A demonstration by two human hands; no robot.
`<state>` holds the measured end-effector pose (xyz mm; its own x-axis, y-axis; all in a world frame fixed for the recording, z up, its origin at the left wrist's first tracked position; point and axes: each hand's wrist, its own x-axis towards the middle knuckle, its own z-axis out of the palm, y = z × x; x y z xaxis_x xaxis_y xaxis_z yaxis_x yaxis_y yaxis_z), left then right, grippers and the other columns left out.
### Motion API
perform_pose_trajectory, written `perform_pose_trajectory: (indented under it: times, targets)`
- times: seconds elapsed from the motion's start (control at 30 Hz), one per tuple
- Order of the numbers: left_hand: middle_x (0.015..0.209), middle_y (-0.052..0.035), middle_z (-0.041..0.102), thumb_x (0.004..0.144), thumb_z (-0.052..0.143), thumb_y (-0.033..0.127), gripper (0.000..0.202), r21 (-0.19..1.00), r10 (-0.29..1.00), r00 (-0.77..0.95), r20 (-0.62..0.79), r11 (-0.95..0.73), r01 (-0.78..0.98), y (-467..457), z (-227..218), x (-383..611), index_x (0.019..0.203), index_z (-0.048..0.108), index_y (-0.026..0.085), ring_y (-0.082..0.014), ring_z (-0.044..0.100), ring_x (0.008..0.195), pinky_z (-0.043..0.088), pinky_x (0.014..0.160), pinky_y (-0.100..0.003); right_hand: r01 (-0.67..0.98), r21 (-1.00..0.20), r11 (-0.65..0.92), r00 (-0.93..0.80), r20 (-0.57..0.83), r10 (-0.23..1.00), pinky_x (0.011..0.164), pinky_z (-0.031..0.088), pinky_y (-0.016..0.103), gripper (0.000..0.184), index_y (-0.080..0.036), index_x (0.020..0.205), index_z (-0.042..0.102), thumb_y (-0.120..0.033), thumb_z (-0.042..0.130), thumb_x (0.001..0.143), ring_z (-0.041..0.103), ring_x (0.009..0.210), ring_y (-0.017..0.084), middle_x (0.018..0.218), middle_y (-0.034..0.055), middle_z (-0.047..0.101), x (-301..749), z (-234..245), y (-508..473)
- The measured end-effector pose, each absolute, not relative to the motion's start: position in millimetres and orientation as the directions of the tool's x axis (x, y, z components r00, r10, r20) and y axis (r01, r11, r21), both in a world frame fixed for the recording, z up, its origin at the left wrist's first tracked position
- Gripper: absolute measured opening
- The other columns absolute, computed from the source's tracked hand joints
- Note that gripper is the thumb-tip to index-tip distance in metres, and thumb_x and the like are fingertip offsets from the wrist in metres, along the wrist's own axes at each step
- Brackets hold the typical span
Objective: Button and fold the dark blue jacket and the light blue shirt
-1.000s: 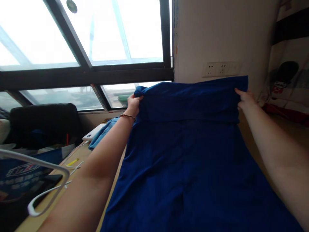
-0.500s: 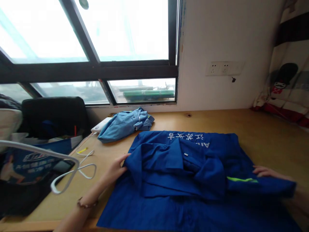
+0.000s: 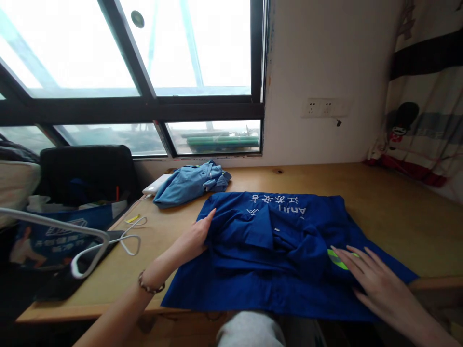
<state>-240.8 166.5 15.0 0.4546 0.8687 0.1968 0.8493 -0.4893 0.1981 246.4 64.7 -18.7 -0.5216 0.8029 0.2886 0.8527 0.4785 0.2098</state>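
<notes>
Hands (image 3: 193, 238) (image 3: 378, 282) partly hide blue garment (image 3: 249, 284).

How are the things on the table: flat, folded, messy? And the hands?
Blue jacket, spread out, partly folded over, creased.
Light-blue garment, crumpled in a heap.
White box, lying flat.
White cable, loosely looped.
Left hand, at the jacket's side, grip unclear.
Right hand, open, fingers spread.

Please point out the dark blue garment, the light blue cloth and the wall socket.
Dark blue garment (image 3: 273, 265), head view: middle of fabric.
Light blue cloth (image 3: 188, 184), head view: middle of bundle.
Wall socket (image 3: 320, 108), head view: middle of plate.
</notes>
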Motion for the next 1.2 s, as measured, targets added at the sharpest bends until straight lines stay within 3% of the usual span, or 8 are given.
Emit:
perform_pose_trajectory:
  times: [0.17, 0.23, 0.43, 0.6, 0.8, 0.93, 1.03, 1.2]
  targets:
    - [0.077, -0.0039, 0.06, 0.063, 0.05, 0.007, 0.027, 0.282, 0.815, 0.533, 0.229, -0.579, 0.765, 166.1, 21.1, -257.0, 0.083, 0.063, 0.019, -0.0182, 0.053, 0.078, 0.039, 0.073, -0.03, 0.877, 0.133, 0.462, -0.48, 0.301, 0.824, 0.086, 0.045, 0.033, 0.064, -0.019, 0.119, 0.049, 0.0, 0.038, 0.059, 0.055, 0.098, 0.019, 0.107, 0.0041, 0.06, 239.2, -27.9, 80.2]
    - [0.067, -0.002, 0.056, 0.069, 0.052, 0.012, 0.011, 0.369, 0.811, 0.517, 0.276, -0.585, 0.722, 160.4, 29.6, -268.4, 0.068, 0.062, 0.018, -0.0149, 0.051, 0.069, 0.039, 0.065, -0.025, 0.885, 0.125, 0.448, -0.465, 0.299, 0.834, 0.083, 0.046, 0.033, 0.052, -0.021, 0.107, 0.057, -0.003, 0.04, 0.061, 0.056, 0.095, 0.02, 0.104, 0.0036, 0.061, 246.7, -14.9, 84.5]
    - [0.072, -0.0023, 0.053, 0.075, 0.049, 0.016, 0.016, 0.472, 0.822, 0.492, 0.285, -0.568, 0.675, 125.3, 31.0, -303.1, 0.059, 0.053, 0.016, -0.0143, 0.049, 0.072, 0.04, 0.066, -0.025, 0.885, 0.096, 0.456, -0.456, 0.384, 0.803, 0.079, 0.048, 0.036, 0.037, -0.027, 0.098, 0.061, -0.018, 0.05, 0.064, 0.059, 0.089, 0.023, 0.099, 0.0011, 0.063, 262.6, 30.6, 58.9]
    - [0.084, -0.0045, 0.055, 0.057, 0.043, 0.006, 0.018, 0.314, 0.857, 0.476, 0.198, -0.516, 0.797, 86.1, -8.9, -308.9, 0.066, 0.053, 0.018, -0.0188, 0.051, 0.08, 0.044, 0.07, -0.03, 0.864, 0.061, 0.5, -0.495, 0.28, 0.822, 0.074, 0.052, 0.026, 0.05, -0.03, 0.095, 0.061, -0.008, 0.044, 0.053, 0.061, 0.085, 0.018, 0.097, -0.0035, 0.064, 244.1, -4.5, 20.6]
    - [0.131, -0.0101, 0.038, 0.052, 0.043, 0.004, 0.08, 0.076, 0.832, 0.452, 0.321, -0.499, 0.863, 60.7, -12.7, -286.1, 0.129, 0.031, 0.019, -0.0252, 0.04, 0.114, 0.038, 0.09, -0.036, 0.88, 0.171, 0.443, -0.474, 0.295, 0.829, 0.082, 0.05, 0.033, 0.077, -0.032, 0.117, 0.052, -0.002, 0.038, 0.047, 0.054, 0.103, 0.02, 0.119, -0.0086, 0.053, 238.7, -49.8, 13.1]
    - [0.099, -0.0053, 0.061, 0.054, 0.044, 0.001, 0.057, -0.053, 0.815, 0.514, 0.266, -0.52, 0.853, 68.2, -11.4, -269.3, 0.106, 0.054, 0.022, -0.0227, 0.052, 0.09, 0.039, 0.079, -0.036, 0.893, 0.189, 0.408, -0.448, 0.289, 0.846, 0.081, 0.051, 0.033, 0.072, -0.033, 0.111, 0.057, -0.001, 0.037, 0.049, 0.056, 0.101, 0.02, 0.116, -0.01, 0.055, 242.1, -53.5, 21.5]
    - [0.081, -0.0044, 0.061, 0.065, 0.045, 0.001, 0.034, -0.163, 0.795, 0.543, 0.27, -0.518, 0.84, 90.2, -16.1, -256.5, 0.087, 0.061, 0.021, -0.0205, 0.052, 0.078, 0.038, 0.073, -0.035, 0.916, 0.172, 0.362, -0.399, 0.302, 0.866, 0.081, 0.05, 0.032, 0.068, -0.031, 0.109, 0.059, 0.0, 0.037, 0.052, 0.056, 0.1, 0.02, 0.113, -0.0085, 0.058, 245.3, -48.4, 42.5]
    - [0.078, -0.004, 0.06, 0.082, 0.042, 0.01, 0.023, -0.265, 0.704, 0.633, 0.321, -0.575, 0.774, 130.3, -18.9, -249.6, 0.087, 0.061, 0.021, -0.0178, 0.052, 0.077, 0.039, 0.076, -0.034, 0.949, 0.154, 0.274, -0.311, 0.339, 0.888, 0.083, 0.048, 0.036, 0.066, -0.029, 0.113, 0.056, 0.0, 0.037, 0.058, 0.056, 0.1, 0.02, 0.117, -0.0057, 0.055, 260.2, -45.1, 88.7]
